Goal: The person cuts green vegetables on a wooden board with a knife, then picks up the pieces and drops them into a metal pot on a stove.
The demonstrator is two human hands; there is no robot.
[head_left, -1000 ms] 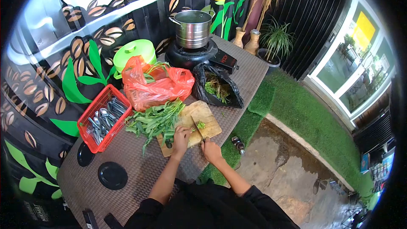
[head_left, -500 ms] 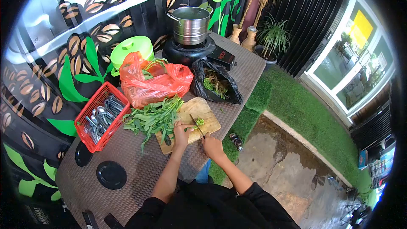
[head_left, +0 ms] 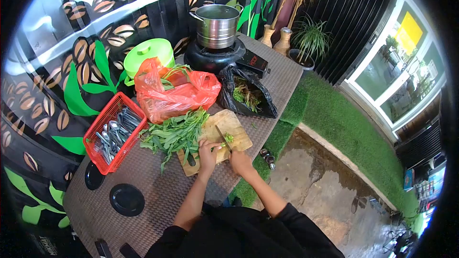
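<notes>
My right hand (head_left: 240,162) grips a knife (head_left: 223,137), its blade slanting up and left over a wooden cutting board (head_left: 232,123). On the board, my left hand (head_left: 207,155) is closed around the stems of leafy greens, close to the blade's left side. A small pile of chopped green stems (head_left: 229,138) lies just right of the blade. The bunch of leafy greens (head_left: 174,134) spreads from the board's left side onto the table. My fingers partly hide the held stems and the knife's handle.
A red plastic bag (head_left: 172,95) and a black bag (head_left: 246,96) of trimmings sit behind the board. Left is a red basket (head_left: 114,131) of cutlery. Farther back are a lidded green pot (head_left: 149,55) and a steel pot (head_left: 216,31) on a black stove (head_left: 205,59).
The view has shifted slightly. My left hand still holds the stems and my right hand the knife, with the blade still beside the chopped pile.
</notes>
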